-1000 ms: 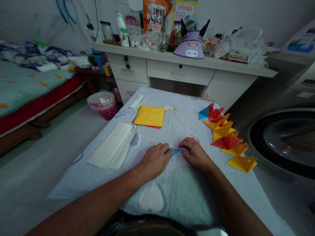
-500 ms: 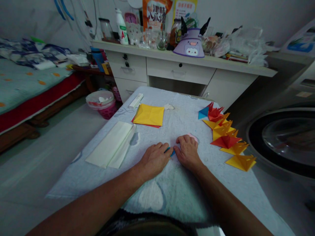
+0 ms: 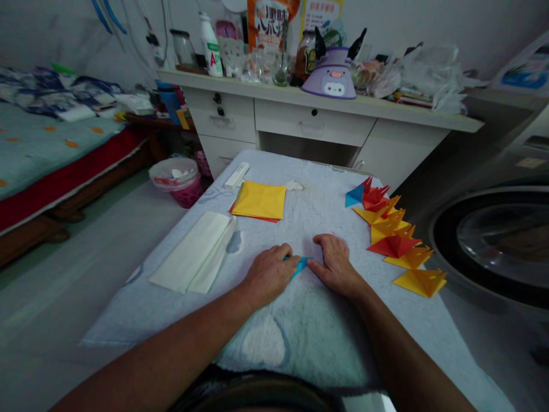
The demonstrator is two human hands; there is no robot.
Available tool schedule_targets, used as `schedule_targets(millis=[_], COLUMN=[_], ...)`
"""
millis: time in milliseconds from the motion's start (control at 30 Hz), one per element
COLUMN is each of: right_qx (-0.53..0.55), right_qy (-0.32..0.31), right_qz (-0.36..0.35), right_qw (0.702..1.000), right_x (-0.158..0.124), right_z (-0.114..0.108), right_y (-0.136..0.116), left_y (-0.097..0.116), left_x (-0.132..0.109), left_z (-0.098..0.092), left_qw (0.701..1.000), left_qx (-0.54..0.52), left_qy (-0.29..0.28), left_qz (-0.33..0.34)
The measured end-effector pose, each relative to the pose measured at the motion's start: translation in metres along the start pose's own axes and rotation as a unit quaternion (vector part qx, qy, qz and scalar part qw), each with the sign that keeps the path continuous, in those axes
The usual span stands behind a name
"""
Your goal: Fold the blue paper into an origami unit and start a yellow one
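A small piece of blue folded paper lies on the cloth-covered table in front of me, partly hidden under my fingers. My left hand presses and pins its left part, fingers bent over it. At the paper's right tip, the thumb of my right hand touches it, while the index finger is stretched forward, apart from the thumb. Beyond my left hand is a stack of square paper, yellow on top with red edges below. Folded paper cranes in red, yellow and blue stand in a row to the right.
Pale folded sheets lie left of my hands, with a small white box farther back. A white desk with jars and a purple visor stands behind the table. A washing machine is at the right, a pink bin at the left.
My right hand has shifted slightly right and its fingers have spread away from the left hand. More of the blue paper shows between the hands.
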State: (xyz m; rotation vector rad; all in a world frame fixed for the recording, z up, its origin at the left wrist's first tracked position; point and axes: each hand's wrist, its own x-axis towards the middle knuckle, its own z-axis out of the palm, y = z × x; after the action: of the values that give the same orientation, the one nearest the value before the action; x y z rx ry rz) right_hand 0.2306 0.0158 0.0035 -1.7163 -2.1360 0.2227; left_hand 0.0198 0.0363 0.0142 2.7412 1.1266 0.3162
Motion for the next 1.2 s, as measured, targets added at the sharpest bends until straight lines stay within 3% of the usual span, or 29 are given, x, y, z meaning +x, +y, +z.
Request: schedule_targets(millis=[200,567,733,967,1200], right_qx=[-0.039,-0.047,-0.024,-0.079,-0.057], right_qy=[0.000,0.001,0.027,0.031,0.027], right_qz=[-0.023,0.010,0.027,0.049,0.064], right_qw=[0.999,0.999,0.999,0.995,0.996], right_x=[-0.001,0.002,0.004,0.005,0.004], right_z=[0.001,0.006,0.006,0.010,0.007], right_y=[-0.006,-0.005,-0.009,-0.021,-0.009], left_y=[0.002,-0.001,-0.002,-0.004,-0.014], left_x=[0.001,0.004,0.005,0.005,0.003], left_z=[0.002,-0.004,-0.008,-0.010,-0.011], left_qw=[0.999,0.999,0.998,0.997,0.989], left_qx=[0.047,-0.047,-0.044,-0.054,-0.139], left_qy=[-0.001,-0.001,0.004,0.013,0.028], left_qz=[0.027,0.018,0.039,0.052,0.048])
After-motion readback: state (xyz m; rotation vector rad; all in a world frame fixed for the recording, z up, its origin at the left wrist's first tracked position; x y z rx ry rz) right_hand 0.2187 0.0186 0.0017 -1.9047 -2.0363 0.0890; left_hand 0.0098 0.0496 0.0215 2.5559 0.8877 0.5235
